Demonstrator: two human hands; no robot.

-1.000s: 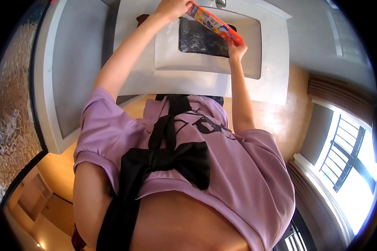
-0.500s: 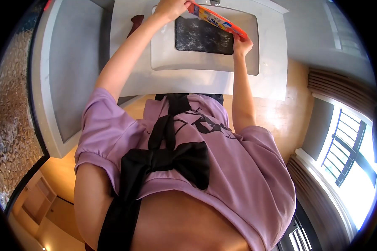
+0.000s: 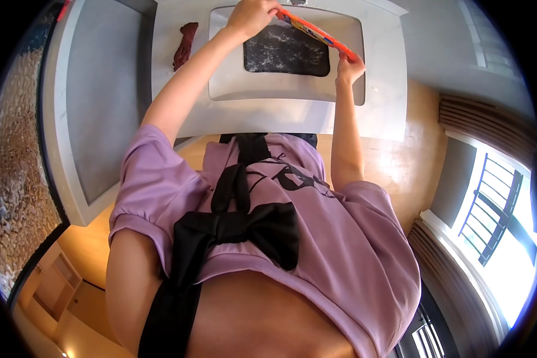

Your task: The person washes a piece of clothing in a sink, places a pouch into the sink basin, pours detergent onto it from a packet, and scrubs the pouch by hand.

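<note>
An orange packet (image 3: 316, 34) with a printed label is stretched between my two hands above the sink (image 3: 268, 90). My left hand (image 3: 252, 18) grips its upper left end, and my right hand (image 3: 349, 68) pinches the lower right end. The packet slants down to the right and shows mostly its edge. Beneath it, a dark rectangular piece (image 3: 286, 53) with whitish patches lies in the basin; whether it is cloth or a mat I cannot tell.
A dark red crumpled item (image 3: 185, 46) lies on the white counter (image 3: 382, 107) left of the sink. Part of the faucet shows at the top edge. A grey recessed panel (image 3: 104, 89) stands at the left, and a barred window (image 3: 489, 209) at the right.
The packet has tilted more edge-on and shifted slightly right with both hands. The sink and counter have slid left in view, and more of the dark red item shows.
</note>
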